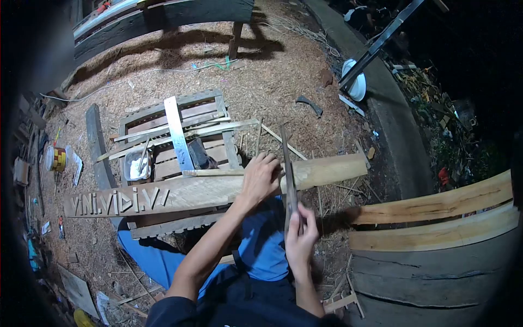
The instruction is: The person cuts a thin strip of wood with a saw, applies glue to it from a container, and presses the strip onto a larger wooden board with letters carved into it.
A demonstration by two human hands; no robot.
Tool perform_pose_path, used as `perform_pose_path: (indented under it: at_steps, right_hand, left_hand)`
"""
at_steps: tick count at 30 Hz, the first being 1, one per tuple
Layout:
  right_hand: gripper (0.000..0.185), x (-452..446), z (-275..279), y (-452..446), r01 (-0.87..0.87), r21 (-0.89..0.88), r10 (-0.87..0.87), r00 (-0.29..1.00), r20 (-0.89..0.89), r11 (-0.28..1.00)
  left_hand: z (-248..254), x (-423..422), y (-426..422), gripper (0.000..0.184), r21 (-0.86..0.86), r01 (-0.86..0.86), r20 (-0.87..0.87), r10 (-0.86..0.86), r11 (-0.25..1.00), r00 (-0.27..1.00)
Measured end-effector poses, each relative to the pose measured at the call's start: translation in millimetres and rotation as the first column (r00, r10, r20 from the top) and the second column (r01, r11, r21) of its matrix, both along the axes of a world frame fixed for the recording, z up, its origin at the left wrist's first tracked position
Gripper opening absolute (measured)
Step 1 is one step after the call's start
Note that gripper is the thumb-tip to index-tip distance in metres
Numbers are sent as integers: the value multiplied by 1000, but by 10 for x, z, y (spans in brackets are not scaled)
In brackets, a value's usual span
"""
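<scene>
A long plank [218, 188] lies across in front of me, with raised wooden letters [120, 201] along its left part. My right hand [301, 234] is closed round the lower end of a long, narrow dark tool [289, 174], which crosses the plank; its exact kind is hard to tell. My left hand [262, 177] is closed on the plank beside the tool, and what its fingers pinch is hidden. A thin wooden strip [212, 173] runs along the plank's far edge, left of that hand.
Beyond the plank is a slatted pallet [224, 103] with a metal ruler [177, 128], a dark block [199, 152] and a plastic tub [136, 166]. Pale boards [436, 210] lie at right. A yellow-red can [55, 158] stands left. Sawdust covers the ground; a dark bench [163, 19] is behind.
</scene>
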State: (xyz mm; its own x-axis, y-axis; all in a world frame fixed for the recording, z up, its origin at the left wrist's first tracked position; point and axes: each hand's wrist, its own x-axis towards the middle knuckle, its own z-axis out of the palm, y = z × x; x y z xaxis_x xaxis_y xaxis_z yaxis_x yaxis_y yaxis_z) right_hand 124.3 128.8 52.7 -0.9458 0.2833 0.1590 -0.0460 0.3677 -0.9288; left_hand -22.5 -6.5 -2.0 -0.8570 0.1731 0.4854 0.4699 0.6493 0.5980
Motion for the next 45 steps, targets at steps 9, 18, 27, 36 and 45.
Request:
perform_pose_path:
  at_steps: [9,18,27,36,45]
  right_hand:
    - [30,115,96,78,7,42,-8,1000,29,999]
    - [29,56,105,55,-14,52,13,1000,12,999]
    - [29,83,61,105,7,-37,-4,996,84,999]
    - [33,3,-72,114,-2,-39,2,1000,-9,999]
    - [30,-71,-17,20,-13,30,13,1000,-3,999]
  left_hand:
    - [-56,9,17,22,2,-10,8,10,1000,1000]
    - [-3,-25,7,21,-3,-10,43,10,1000,999]
    - [1,-20,-1,26,47,-8,-4,8,999,1000]
    - [14,-18,-10,26,30,8,-23,-8,1000,1000]
    - [47,-6,-21,23,9,-4,24,4,1000,1000]
